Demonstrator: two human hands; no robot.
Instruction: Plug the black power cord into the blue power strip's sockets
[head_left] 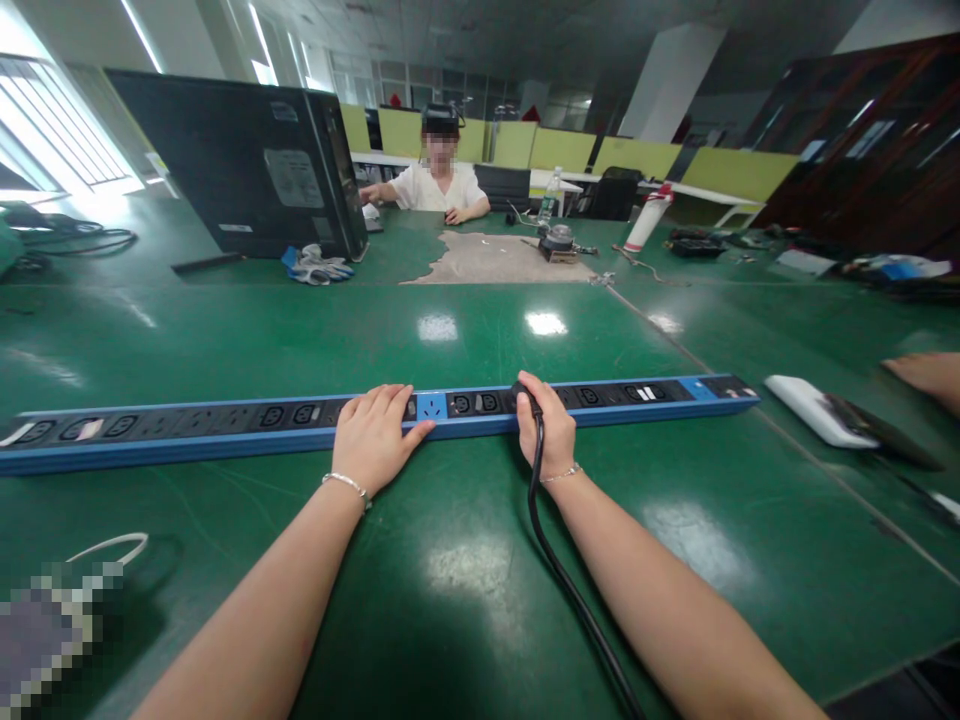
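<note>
A long blue power strip (pixel 480 426) with black socket panels lies across the green table. My left hand (pixel 375 437) rests on the strip left of its middle, fingers laid over the top and thumb apart beside a blue socket (pixel 431 406). Right of the middle, my right hand (pixel 547 425) is closed round a black plug (pixel 524 394), which is against the strip's top; whether its pins are inside a socket is hidden. From the plug a black cable (pixel 559 570) runs down toward the bottom edge.
Across the green table (pixel 337 330) sits a person (pixel 442 185). A black computer case (pixel 255 170) stands back left, with gloves (pixel 316 265) beside it. A white object (pixel 817 410) and another person's hand (pixel 926 375) are at the right.
</note>
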